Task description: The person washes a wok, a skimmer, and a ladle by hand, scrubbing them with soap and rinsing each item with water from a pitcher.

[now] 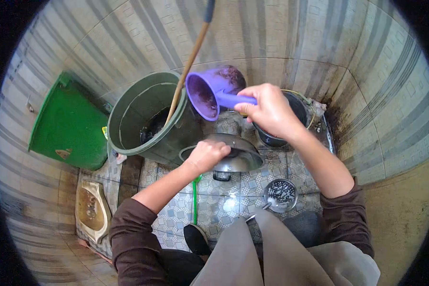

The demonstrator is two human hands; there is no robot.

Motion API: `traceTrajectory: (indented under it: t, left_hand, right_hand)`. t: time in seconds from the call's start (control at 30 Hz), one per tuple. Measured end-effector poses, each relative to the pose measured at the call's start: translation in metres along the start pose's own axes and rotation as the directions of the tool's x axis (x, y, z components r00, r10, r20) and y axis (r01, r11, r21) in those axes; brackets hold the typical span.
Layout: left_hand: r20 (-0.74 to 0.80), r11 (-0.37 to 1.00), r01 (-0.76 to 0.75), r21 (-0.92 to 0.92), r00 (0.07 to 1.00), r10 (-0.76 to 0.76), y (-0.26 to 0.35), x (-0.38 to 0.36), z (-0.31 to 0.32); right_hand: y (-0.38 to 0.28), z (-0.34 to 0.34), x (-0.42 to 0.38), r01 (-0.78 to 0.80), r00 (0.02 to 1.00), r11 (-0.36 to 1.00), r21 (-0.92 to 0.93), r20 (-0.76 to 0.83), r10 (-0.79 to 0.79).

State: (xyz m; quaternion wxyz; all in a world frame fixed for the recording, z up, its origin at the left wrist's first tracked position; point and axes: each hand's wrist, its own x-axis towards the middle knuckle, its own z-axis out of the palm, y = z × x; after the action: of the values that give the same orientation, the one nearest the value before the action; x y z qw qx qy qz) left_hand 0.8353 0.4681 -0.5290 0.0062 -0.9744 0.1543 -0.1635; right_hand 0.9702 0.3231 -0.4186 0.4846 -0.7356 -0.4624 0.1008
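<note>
My right hand [269,109] is closed round the handle of a purple dipper [205,97], which is tilted with its opening facing left, beside the green-grey bin's rim. My left hand [208,156] is closed on a shiny metal pan lid [240,155], held tilted above the tiled floor. A black handle shows under the lid. A ladle-like strainer [281,194] with white foam on it lies near my knees. Foam also lies on the floor tiles [230,205]. Whether water is in the dipper cannot be seen.
A large green-grey bin [124,112] with a long wooden stick [190,64] stands at the left. Beside it is a bright green container [66,124]. A black bucket [295,112] stands behind my right hand. A green-handled tool [194,202] and a squat toilet [91,209] are lower left.
</note>
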Motion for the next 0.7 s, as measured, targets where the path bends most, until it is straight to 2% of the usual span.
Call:
traceTrajectory:
  t: [0.03,0.1,0.2,0.37,0.4,0.47,0.5,0.57,0.6,0.63,0.7]
  left_hand:
    - [0.044,0.999,-0.036,0.022,0.998,0.035,0.005,0.001,0.006]
    - [0.032,0.989,-0.148,0.012,0.989,0.148,0.008,0.006,0.013]
    - [0.024,0.978,-0.199,0.061,0.980,0.198,0.006,0.012,0.021]
    - [0.052,0.989,-0.137,0.058,0.990,0.134,0.001,0.025,0.025]
    - [0.007,0.986,-0.153,0.062,0.988,0.153,0.000,0.028,0.025]
    - [-0.100,0.986,-0.159,0.058,0.981,0.164,-0.005,0.032,0.025]
    - [-0.100,0.987,-0.148,0.061,0.983,0.153,-0.009,0.032,0.024]
    - [-0.007,0.999,-0.006,0.034,1.000,0.006,-0.017,0.034,0.019]
    - [0.037,0.992,0.107,0.067,0.993,-0.110,-0.020,0.035,0.017]
    - [-0.007,0.978,0.207,0.019,0.978,-0.207,-0.021,0.037,0.014]
    - [-0.029,0.909,0.415,0.023,0.909,-0.415,-0.025,0.046,0.005]
  right_hand:
    - [0.007,0.000,-0.008,0.094,0.992,0.989,-0.111,-0.074,-0.102]
    - [0.020,-0.001,-0.018,0.059,0.995,0.996,-0.064,-0.073,-0.063]
    - [0.033,-0.003,-0.033,0.050,0.996,0.999,-0.012,-0.076,-0.051]
    - [0.051,-0.019,-0.049,0.066,0.995,0.998,-0.024,-0.076,-0.067]
    - [0.046,-0.028,-0.054,-0.059,0.998,0.993,0.106,-0.022,0.061]
    - [0.047,-0.040,-0.060,-0.071,0.996,0.994,0.087,-0.046,0.075]
    - [0.048,-0.045,-0.062,-0.100,0.993,0.991,0.085,-0.056,0.105]
    - [0.051,-0.052,-0.063,-0.120,0.990,0.988,0.097,-0.060,0.126]
    - [0.054,-0.053,-0.063,-0.145,0.980,0.977,0.158,-0.115,0.164]
    - [0.055,-0.053,-0.062,-0.165,0.965,0.961,0.221,-0.168,0.204]
    - [0.049,-0.054,-0.060,-0.166,0.963,0.966,0.197,-0.180,0.202]
